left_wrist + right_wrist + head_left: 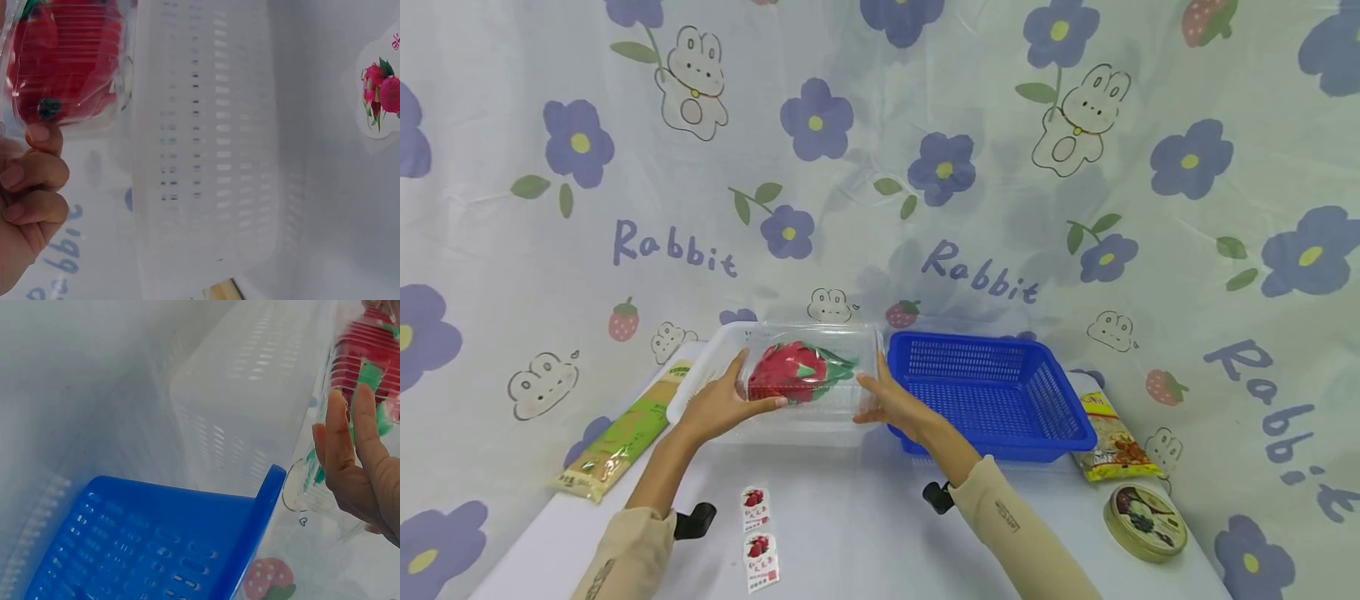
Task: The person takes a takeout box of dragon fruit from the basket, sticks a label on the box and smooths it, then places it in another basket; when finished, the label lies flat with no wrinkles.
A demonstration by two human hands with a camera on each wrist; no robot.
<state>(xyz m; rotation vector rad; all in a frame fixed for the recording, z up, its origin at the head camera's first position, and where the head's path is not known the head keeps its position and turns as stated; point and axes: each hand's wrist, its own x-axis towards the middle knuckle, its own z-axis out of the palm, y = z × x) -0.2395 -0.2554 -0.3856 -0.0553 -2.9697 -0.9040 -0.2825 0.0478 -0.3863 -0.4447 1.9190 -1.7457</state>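
Observation:
A clear plastic box (pixel 842 337) with a red dragon fruit (pixel 786 371) inside is held up between both hands, over the white basket (pixel 700 367). My left hand (pixel 718 408) grips its left end, thumb along the front; in the left wrist view the fingers (pixel 40 169) curl at the box's underside. At the other end, my right hand (pixel 898 404) holds the box by its side, and two fingers (pixel 340 428) reach along the ridged plastic in the right wrist view. The green leaf tips of the fruit point towards the right hand.
Right of the white basket stands a blue basket (pixel 1000 450). Beyond it lie a yellow-topped food bag (pixel 1116 437) and a round tin (pixel 1145 522). A long green packet (pixel 632 429) lies at the left edge. Two dragon fruit stickers (pixel 762 558) lie on the table in front.

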